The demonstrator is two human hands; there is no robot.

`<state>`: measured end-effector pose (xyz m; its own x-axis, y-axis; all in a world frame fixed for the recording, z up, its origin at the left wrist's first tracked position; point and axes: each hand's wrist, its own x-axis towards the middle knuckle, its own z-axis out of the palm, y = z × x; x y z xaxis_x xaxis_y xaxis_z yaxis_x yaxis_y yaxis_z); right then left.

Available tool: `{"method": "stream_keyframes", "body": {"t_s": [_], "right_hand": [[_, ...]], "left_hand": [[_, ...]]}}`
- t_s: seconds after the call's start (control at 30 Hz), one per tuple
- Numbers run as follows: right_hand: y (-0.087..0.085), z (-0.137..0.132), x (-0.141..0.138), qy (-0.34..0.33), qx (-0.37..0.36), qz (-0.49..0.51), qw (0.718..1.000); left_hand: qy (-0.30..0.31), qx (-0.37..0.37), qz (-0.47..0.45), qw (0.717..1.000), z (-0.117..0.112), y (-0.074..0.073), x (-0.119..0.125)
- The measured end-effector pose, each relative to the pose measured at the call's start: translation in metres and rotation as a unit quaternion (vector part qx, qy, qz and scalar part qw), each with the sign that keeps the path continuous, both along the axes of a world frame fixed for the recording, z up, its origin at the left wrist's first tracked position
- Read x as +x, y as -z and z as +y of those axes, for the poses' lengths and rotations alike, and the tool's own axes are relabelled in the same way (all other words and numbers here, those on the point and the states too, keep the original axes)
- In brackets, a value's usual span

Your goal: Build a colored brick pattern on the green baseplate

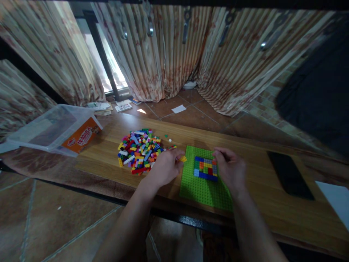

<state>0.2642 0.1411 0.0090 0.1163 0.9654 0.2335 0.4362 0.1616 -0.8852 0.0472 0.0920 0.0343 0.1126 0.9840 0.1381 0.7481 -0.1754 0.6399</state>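
I have the left hand pinching a yellow brick at the left edge of the green baseplate; whether the right hand, beside the brick patch, pinches anything, I can't tell. Likely brick-laying; next calls for careful alignment.

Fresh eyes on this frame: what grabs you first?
The lime-green baseplate with its multicoloured brick build, between left hand and right hand. Then the heap of loose bricks to its left on the wooden table, and the orange-labelled clear box at the table's left end.
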Motion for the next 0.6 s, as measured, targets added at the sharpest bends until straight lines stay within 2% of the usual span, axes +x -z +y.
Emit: {"method": "stream_keyframes", "body": {"t_s": [0.1,0.23,0.5,0.6], "right_hand": [[-0.004,-0.005,-0.007,-0.050,-0.015,0.044,0.998],[-0.006,-0.008,-0.010,-0.103,-0.039,0.048,0.993],[-0.001,-0.007,-0.005,-0.106,-0.042,0.020,0.993],[-0.002,-0.010,-0.007,-0.115,-0.023,-0.004,0.993]], "left_hand": [[0.038,0.003,-0.010,0.999,-0.001,-0.001,0.012],[0.053,0.009,-0.014,0.998,-0.001,0.000,0.019],[0.032,0.020,-0.012,0.999,0.003,0.000,0.010],[-0.014,0.043,-0.026,0.999,0.006,0.001,-0.001]]}}
